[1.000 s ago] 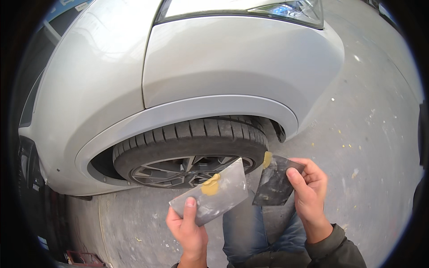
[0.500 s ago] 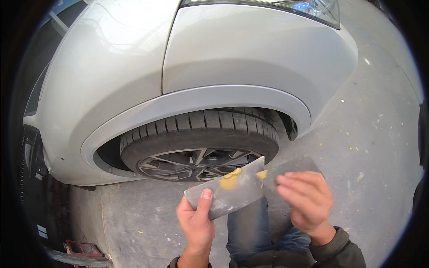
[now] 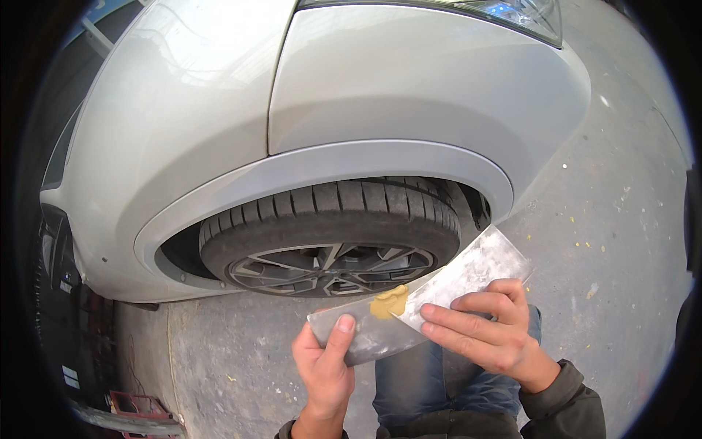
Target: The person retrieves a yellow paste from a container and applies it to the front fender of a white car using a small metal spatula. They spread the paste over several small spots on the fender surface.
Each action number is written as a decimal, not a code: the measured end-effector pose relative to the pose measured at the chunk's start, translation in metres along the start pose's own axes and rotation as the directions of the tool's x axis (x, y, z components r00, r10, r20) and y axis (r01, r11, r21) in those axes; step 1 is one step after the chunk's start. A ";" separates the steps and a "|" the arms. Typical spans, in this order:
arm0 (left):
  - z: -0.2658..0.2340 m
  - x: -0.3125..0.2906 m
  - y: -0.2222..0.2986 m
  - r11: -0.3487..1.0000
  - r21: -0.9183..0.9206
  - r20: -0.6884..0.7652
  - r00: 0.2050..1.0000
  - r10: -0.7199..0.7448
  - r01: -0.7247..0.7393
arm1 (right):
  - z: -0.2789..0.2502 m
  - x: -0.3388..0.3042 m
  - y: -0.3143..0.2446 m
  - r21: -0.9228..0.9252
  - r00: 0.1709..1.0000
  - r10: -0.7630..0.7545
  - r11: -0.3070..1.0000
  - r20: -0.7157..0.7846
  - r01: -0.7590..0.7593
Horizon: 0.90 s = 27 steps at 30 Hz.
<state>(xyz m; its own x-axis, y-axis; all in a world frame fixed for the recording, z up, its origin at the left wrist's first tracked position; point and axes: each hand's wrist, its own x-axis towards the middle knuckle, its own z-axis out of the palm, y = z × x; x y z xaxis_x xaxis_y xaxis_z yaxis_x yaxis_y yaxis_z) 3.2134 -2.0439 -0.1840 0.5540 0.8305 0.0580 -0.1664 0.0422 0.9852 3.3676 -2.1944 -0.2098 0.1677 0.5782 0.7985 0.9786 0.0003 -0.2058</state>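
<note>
Hands grip flat metal blades — left hand (image 3: 325,366) one (image 3: 358,333), right hand (image 3: 486,329) another (image 3: 475,267) — scraping yellow putty (image 3: 388,301).

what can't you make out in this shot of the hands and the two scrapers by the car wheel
- Head view: the lower end of the right-hand scraper is hidden under the right hand.
- Part of the other scraper is covered by the left hand and the blade laid over it.
- How far the yellow filler spreads under that blade.
- The headlight is cut off by the top edge.
- Behind the tyre, the wheel arch is too dark.
</note>
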 end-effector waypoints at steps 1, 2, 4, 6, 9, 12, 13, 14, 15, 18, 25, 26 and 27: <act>0.001 0.002 -0.001 1.000 -0.006 0.007 1.000 -0.002 0.002 | 0.001 -0.002 0.002 0.011 1.000 -0.015 1.000 -0.012 0.015; 0.003 0.004 -0.003 1.000 -0.012 0.017 1.000 -0.004 0.005 | 0.001 -0.003 0.004 0.018 0.999 -0.027 0.999 -0.025 0.028; 0.002 0.010 -0.013 1.000 -0.008 0.005 1.000 0.006 -0.006 | 0.002 -0.008 0.008 0.051 1.000 -0.019 0.999 -0.024 0.020; -0.001 0.011 -0.018 1.000 -0.001 -0.031 0.999 0.023 -0.023 | -0.003 -0.011 0.013 0.057 1.000 0.003 0.998 -0.027 -0.001; -0.017 0.012 -0.021 0.998 0.008 -0.095 0.994 0.056 -0.056 | -0.002 -0.011 0.024 -0.008 0.965 0.145 0.989 -0.216 -0.150; -0.026 0.020 -0.030 0.995 0.030 -0.074 0.993 0.092 -0.090 | -0.001 -0.010 0.041 -0.142 0.894 0.169 0.959 -0.414 -0.247; -0.025 0.020 -0.031 0.996 0.044 -0.085 0.993 0.085 -0.082 | 0.001 -0.007 0.047 -0.171 0.868 0.160 0.948 -0.469 -0.268; -0.022 0.018 -0.031 0.995 0.060 -0.101 0.992 0.080 -0.074 | 0.004 -0.003 0.050 -0.193 0.851 0.152 0.940 -0.502 -0.282; -0.022 0.017 -0.031 0.995 0.075 -0.120 0.990 0.076 -0.067 | 0.006 0.002 0.052 -0.216 0.839 0.145 0.931 -0.524 -0.296; -0.035 0.016 -0.036 0.991 0.109 -0.139 0.988 -0.066 0.081 | 0.013 0.016 0.061 -0.283 0.803 0.111 0.900 -0.585 -0.331; -0.051 0.014 -0.038 0.990 0.122 -0.107 0.992 -0.060 0.073 | 0.031 0.049 0.071 -0.300 0.766 0.049 0.902 -0.642 -0.309; -0.051 0.013 -0.038 0.989 0.124 -0.107 0.992 -0.064 0.078 | 0.033 0.052 0.072 -0.301 0.759 0.040 0.903 -0.650 -0.306; -0.050 0.013 -0.038 0.988 0.127 -0.107 0.992 -0.069 0.082 | 0.034 0.055 0.073 -0.303 0.753 0.032 0.903 -0.658 -0.304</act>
<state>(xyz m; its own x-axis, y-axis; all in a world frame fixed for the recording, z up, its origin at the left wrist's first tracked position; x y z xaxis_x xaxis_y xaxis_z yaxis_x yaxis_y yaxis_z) 3.1862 -2.0074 -0.2291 0.4737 0.8802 -0.0276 -0.0152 0.0396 0.9991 3.4445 -2.1347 -0.2008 0.2361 -0.1015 0.9664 0.8692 -0.4227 -0.2567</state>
